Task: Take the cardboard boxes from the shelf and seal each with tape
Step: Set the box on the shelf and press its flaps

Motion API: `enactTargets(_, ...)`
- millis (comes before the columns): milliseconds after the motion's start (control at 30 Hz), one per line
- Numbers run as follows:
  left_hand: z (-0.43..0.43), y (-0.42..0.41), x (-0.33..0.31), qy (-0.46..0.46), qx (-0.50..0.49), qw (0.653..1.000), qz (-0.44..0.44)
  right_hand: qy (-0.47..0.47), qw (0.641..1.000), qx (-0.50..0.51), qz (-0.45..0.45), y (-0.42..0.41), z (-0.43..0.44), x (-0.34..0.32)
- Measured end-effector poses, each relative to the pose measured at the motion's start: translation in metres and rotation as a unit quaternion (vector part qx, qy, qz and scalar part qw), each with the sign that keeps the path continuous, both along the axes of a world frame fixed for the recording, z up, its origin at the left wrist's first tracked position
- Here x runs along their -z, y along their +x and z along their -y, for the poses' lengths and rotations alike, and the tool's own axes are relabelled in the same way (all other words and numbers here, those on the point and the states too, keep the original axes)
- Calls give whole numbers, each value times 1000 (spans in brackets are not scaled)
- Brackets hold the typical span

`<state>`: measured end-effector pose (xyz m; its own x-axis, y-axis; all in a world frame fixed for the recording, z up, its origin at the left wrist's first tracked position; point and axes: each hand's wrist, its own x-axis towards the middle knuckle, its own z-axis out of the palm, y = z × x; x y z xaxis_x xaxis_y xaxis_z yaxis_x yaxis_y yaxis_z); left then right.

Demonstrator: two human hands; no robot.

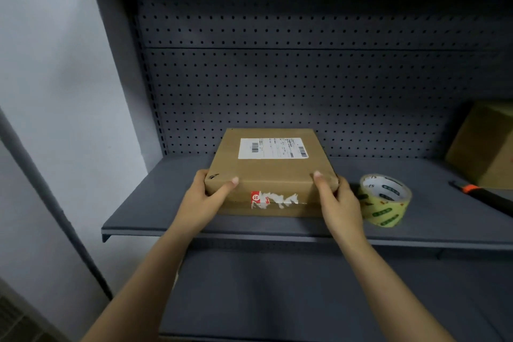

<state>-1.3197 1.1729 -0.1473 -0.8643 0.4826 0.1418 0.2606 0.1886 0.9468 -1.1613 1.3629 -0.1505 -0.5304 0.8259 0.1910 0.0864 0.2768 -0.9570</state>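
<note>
Grey sheet-metal shelf (155, 208), smooth and matt, backed by a perforated pegboard panel (305, 78). At frame centre, on the near half of that shelf: flat brown cardboard box (266, 175), rectangular and crisp-cornered, with a white shipping label (273, 148) on top toward 12 o'clock and a torn red-and-white sticker (273, 199) on the near face. Second box (483, 147) at 3 o'clock, cropped by the frame edge. Left hand (202, 197) clamped on the near corner at 8 o'clock, right hand (338, 200) on the one at 4 o'clock, thumbs over the top edge, other fingers hidden down the sides. Probably light and stiff, the dry kraft surface unlikely to slip; best carried level by those two corners. Glossy tape roll (385, 200), clear with green print, just beside the right hand at 3 o'clock. Black cutter (483, 196) with an orange band farther out, same bearing.
</note>
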Motion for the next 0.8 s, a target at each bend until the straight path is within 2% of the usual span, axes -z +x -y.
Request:
enactTargets(100, 3, -7, 3, 13, 5, 1000, 0, 13, 1000, 12, 6, -2, 2, -1)
enactTargets(267, 7, -15, 13, 65, -17, 992, -108, 50, 998, 38, -14, -5, 6, -4)
enactTargets(567, 13, -30, 13, 51, 21, 981, -187, 64, 995, 75, -5, -8, 11, -11)
enactTargets(667, 18, -32, 14, 65, 28, 973, -219, 175, 976, 125, 31, -9, 13, -15)
enactTargets(733, 22, -33, 16, 88, 37, 960, -262, 303, 940, 146, 64, -11, 20, -21)
enactTargets(800, 26, -35, 16, 101, 46, 953, -281, 378, 916, 119, 68, -17, 32, -29)
